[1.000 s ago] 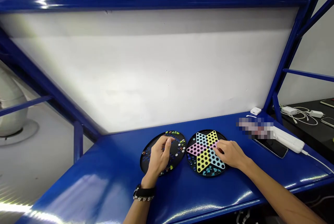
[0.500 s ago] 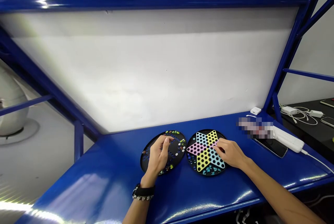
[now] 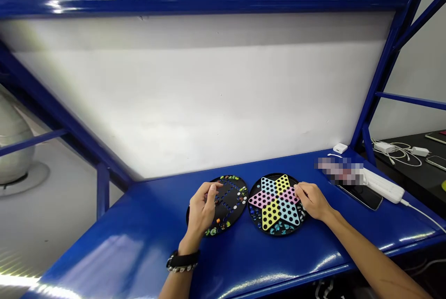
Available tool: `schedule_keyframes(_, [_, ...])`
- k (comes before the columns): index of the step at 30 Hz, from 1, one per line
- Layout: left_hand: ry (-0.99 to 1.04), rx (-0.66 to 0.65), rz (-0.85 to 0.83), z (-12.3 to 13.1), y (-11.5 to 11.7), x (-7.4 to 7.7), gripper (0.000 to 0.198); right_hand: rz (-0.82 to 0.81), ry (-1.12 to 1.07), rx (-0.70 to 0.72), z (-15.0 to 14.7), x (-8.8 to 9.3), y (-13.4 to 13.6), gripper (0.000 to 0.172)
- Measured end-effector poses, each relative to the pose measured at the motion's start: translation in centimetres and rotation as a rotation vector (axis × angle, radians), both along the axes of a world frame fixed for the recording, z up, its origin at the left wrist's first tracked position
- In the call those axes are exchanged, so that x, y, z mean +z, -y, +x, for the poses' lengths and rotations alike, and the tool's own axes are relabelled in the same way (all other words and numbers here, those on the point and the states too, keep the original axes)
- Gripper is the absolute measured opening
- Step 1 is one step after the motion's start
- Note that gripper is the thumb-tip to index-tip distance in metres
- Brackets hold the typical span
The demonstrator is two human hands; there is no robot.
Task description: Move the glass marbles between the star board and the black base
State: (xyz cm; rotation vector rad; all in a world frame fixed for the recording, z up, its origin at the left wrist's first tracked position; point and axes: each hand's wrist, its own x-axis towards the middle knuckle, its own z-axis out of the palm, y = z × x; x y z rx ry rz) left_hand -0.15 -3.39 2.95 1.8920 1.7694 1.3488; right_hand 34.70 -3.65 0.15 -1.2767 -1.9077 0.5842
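Blue paint covered the bench top (image 3: 114, 248), which ran far out to the left of the star checkers board (image 3: 277, 199). Well left of that board and beyond the bench, a pale round dome (image 3: 12, 150) stood on the floor.

Just left of the star checkers board, with only a narrow gap between their rims, lay the black marble board (image 3: 234, 207), its holes partly filled with small marbles (image 3: 213, 231). Its back rim came close to the bench's rear edge, while more room lay between it and the front edge. My left hand (image 3: 201, 210) hung over that board's left half, fingers curled inward and thumb drawn toward them. I couldn't tell whether it had hold of a marble. A black band with a beaded bracelet (image 3: 181, 262) circled my left wrist.

My right hand (image 3: 313, 201) lay at the star checkers board's right edge, its loosely bent fingertips (image 3: 298, 190) reaching over the pink and pale blue arms. It gripped nothing I could make out, though the fingers hid what lay beneath them. Right of the board, a black phone (image 3: 362, 196) lay beside a white power strip (image 3: 383, 186), whose white cable (image 3: 423, 215) ran off past the bench's right edge.
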Motion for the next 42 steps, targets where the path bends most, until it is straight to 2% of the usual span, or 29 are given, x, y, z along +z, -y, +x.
schedule_keyframes(2, [-0.047, -0.02, -0.061, -1.0, 0.1, -0.7, 0.041, 0.013, -0.009, -0.01, -0.1, 0.0, 0.1, 0.05])
schedule_keyframes(4, [-0.166, -0.095, -0.136, -1.6, 0.3, -1.4, 0.037, 0.02, -0.02, -0.016, -0.1, -0.1, 0.1, 0.051])
schedule_keyframes(7, [-0.373, -0.19, -0.176, -1.4, 0.6, -2.0, 0.034, 0.019, -0.016, 0.008, -0.3, -0.2, 0.2, 0.051])
schedule_keyframes(11, [-0.507, -0.252, -0.199, 0.9, 0.2, -1.4, 0.038, 0.018, 0.003, 0.031, -0.4, -0.3, 0.3, 0.05])
schedule_keyframes(15, [-0.524, -0.284, -0.265, 3.1, -0.8, -0.2, 0.032, 0.008, -0.003, 0.017, -0.4, -0.3, 0.3, 0.049])
schedule_keyframes(19, [-0.544, -0.267, -0.309, 3.7, -1.6, 0.0, 0.024, -0.003, -0.005, 0.022, -0.3, -0.1, 0.4, 0.049])
schedule_keyframes(25, [-0.645, -0.167, -0.349, 1.8, -1.7, -0.4, 0.037, -0.006, 0.007, 0.022, -0.5, 0.0, 0.4, 0.048])
schedule_keyframes(29, [-0.682, -0.12, -0.34, 1.4, -1.7, -0.4, 0.037, -0.001, 0.013, 0.027, -0.5, 0.0, 0.5, 0.047])
schedule_keyframes(34, [-0.677, -0.183, -0.356, 3.3, -2.2, -0.7, 0.042, 0.003, 0.01, 0.03, -0.5, 0.0, 0.6, 0.048])
schedule_keyframes(36, [-0.612, -0.24, -0.359, 3.6, -2.4, -0.8, 0.041, 0.004, 0.009, 0.022, -0.4, 0.0, 0.6, 0.048])
schedule_keyframes(39, [-0.402, -0.309, -0.352, 2.8, -2.7, -0.8, 0.043, 0.01, 0.008, 0.015, -0.4, 0.0, 0.6, 0.048])
schedule_keyframes(42, [-0.108, -0.307, -0.388, 1.0, -2.7, -0.5, 0.045, 0.011, 0.009, 0.023, -0.4, 0.0, 0.6, 0.048])
